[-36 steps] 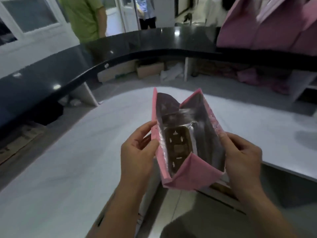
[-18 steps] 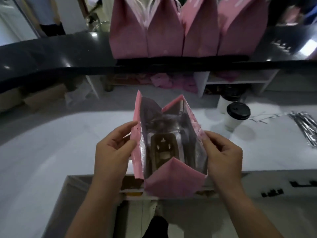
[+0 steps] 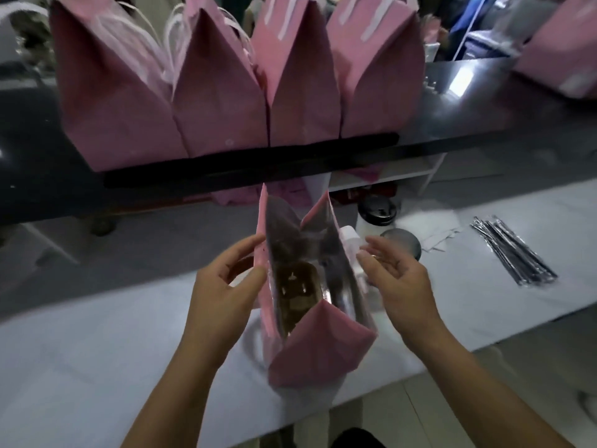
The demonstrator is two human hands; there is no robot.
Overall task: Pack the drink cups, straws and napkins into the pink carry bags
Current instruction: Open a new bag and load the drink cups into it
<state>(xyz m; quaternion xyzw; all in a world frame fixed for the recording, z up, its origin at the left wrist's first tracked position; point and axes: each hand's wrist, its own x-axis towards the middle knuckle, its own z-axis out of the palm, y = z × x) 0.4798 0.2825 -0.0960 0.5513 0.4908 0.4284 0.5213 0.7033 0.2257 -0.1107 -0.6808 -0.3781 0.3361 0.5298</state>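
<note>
An open pink carry bag [image 3: 319, 347] with a silver lining stands on the white table [image 3: 97, 344] in front of me. A brown cardboard cup holder lies at its bottom. My left hand [image 3: 223, 286] pinches the bag's left wall between thumb and fingers. My right hand [image 3: 397, 279] hovers just right of the bag with relaxed fingers, holding nothing. Two drink cups with dark lids, a far cup [image 3: 376, 215] and a near cup [image 3: 402, 244], stand behind my right hand. Wrapped straws [image 3: 513, 250] lie to the right, white napkins [image 3: 433, 236] beside the cups.
Several filled pink bags [image 3: 219, 92] with white handles stand in a row on the raised black counter [image 3: 38, 156] beyond the table. Another pink bag [image 3: 562, 50] sits at the far right. The table's near edge runs just below the open bag.
My view has swung right and nearer to the counter. The bag has come down onto the table. My right hand has let go of its right wall and moved away.
</note>
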